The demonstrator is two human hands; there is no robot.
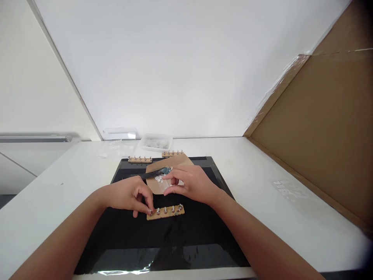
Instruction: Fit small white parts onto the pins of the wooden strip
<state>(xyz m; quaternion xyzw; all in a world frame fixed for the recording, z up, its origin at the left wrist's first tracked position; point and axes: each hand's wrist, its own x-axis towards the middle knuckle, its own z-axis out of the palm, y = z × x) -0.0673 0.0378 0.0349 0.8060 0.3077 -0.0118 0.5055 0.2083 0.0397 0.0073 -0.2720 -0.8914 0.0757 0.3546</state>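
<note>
Inside the worktop's (256,179) near edge, tan strip (169,216), long axis left-right, metal-studded, left hand (131,196) narrowly gripping leftmost stud (151,213), right hand (194,183), grip wide.

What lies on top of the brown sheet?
Part of a dark tool and small white pieces lie on the brown sheet; whatever the right hand covers cannot be seen.

Hands could pass over the black mat (201,233) at lower centre or the white table (279,194) at right. At upper centre, 2 studded strips and a clear tub (156,142) stand in the way; the cardboard panel (320,128) bounds the right side.
</note>
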